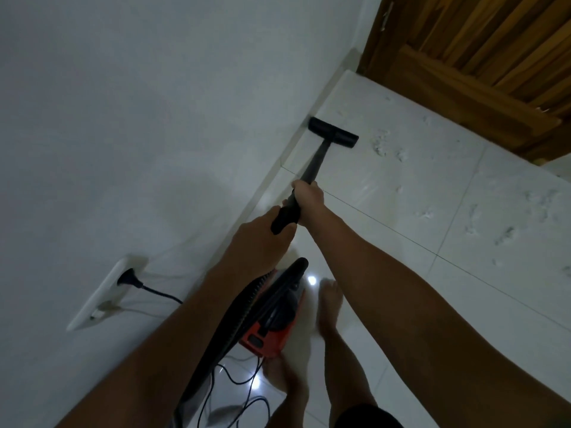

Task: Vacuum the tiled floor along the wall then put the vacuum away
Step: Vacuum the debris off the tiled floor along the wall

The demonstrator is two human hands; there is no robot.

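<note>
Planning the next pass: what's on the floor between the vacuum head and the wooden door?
In the head view, pale tile with scattered dust clumps lies between the vacuum head and the door. Nothing else sits there.

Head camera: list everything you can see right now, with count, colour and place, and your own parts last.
Black vacuum floor nozzle: one, black, on the tile against the wall base.
Black vacuum wand: one, black, running from nozzle to the hands.
Red canister vacuum body: one, red and black, on the floor by the feet.
Black power cord: one, looped on the floor.
Black plug: one, in the white wall outlet plate.
Dusty debris patches: several, greyish, on white tiles right of the nozzle.
Wooden door: one, brown, upper right.
Left hand: gripping the wand's lower grip.
Right hand: gripping the wand higher.
Bare feet: two, beside the canister.
</note>
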